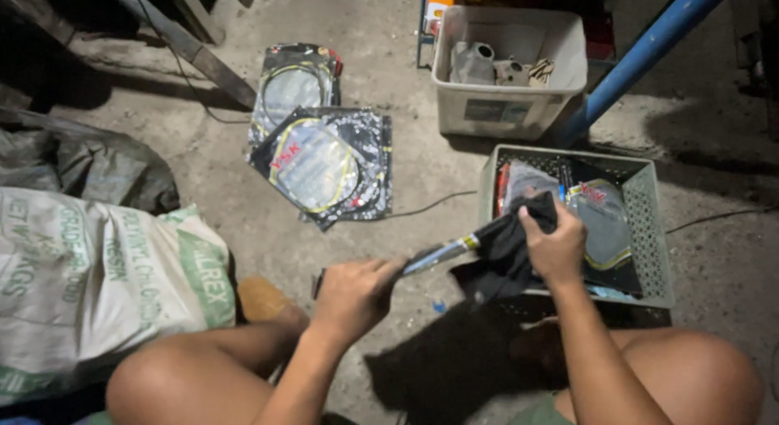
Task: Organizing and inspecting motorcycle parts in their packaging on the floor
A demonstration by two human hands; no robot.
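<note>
**Rubbing a thin rod with a dark cloth**

I am sitting low on the concrete floor, knees spread to either side. My left hand is clamped in a fist around the near end of a slim metal rod, which is running up and to the right. My right hand is pinching a black cloth around the rod's far end, thumb on top, fingers curled under. The rod is looking stiff and light, probably slick where bare, so the fist end seems the surest grip; the cloth is soft and limp, hanging loose below.

Just behind my right hand a grey perforated crate is holding flat plastic packets, its near rim close to the cloth. To my left a big printed sack is crowding my knee. Farther off, two flat packets are lying on open floor, and a white tub of parts is standing beside a blue pipe.
</note>
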